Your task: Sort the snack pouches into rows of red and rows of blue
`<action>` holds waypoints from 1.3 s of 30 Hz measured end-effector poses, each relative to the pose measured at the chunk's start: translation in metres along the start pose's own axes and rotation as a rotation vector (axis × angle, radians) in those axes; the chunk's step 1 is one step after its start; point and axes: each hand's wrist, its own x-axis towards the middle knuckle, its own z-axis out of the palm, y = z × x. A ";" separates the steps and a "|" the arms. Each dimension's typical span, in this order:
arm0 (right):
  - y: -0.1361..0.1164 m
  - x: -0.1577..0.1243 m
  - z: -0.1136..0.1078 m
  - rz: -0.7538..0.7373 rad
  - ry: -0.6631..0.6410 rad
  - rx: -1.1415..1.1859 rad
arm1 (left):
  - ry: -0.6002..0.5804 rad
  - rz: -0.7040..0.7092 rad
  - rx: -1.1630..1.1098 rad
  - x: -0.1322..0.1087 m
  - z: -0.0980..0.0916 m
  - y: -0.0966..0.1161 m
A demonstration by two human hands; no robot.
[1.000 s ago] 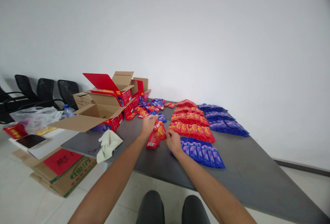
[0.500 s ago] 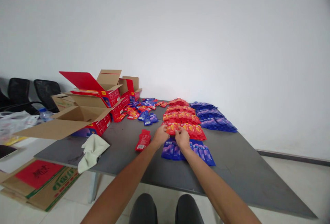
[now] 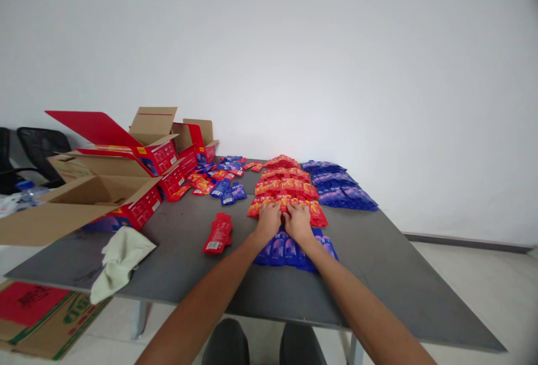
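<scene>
My left hand point(image 3: 269, 222) and my right hand point(image 3: 297, 223) are side by side at the front row of red pouches point(image 3: 318, 215). Between them is a red-and-orange pouch point(image 3: 284, 203), its two sides pinched by my bent fingers. My fingertips partly hide it and the pouches around it. Just below my hands, a row of blue pouches point(image 3: 277, 252) lies flat, partly covered by my wrists. To the left, a few red pouches point(image 3: 218, 233) lie together, back side up.
Open red cartons point(image 3: 138, 208) stand on the left of the grey table point(image 3: 378, 275). Near them are a pale cloth point(image 3: 121, 258) and a loose heap of mixed pouches point(image 3: 204, 183). Stacked blue pouches point(image 3: 347, 194) sit at the back right, beside stacked red rows point(image 3: 282, 162).
My hands have moved slightly forward, bringing the red pouch down onto the front red row. The view has shifted, so the cartons and cloth appear farther left.
</scene>
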 end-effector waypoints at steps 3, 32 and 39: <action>0.001 0.000 0.002 0.029 -0.004 -0.017 | 0.022 -0.010 0.056 0.001 0.005 0.002; -0.042 -0.010 0.009 -0.037 0.035 -0.019 | 0.096 -0.084 0.144 -0.029 -0.012 -0.025; -0.092 -0.013 0.030 -0.082 -0.041 0.056 | 0.125 -0.317 0.334 -0.060 -0.055 -0.060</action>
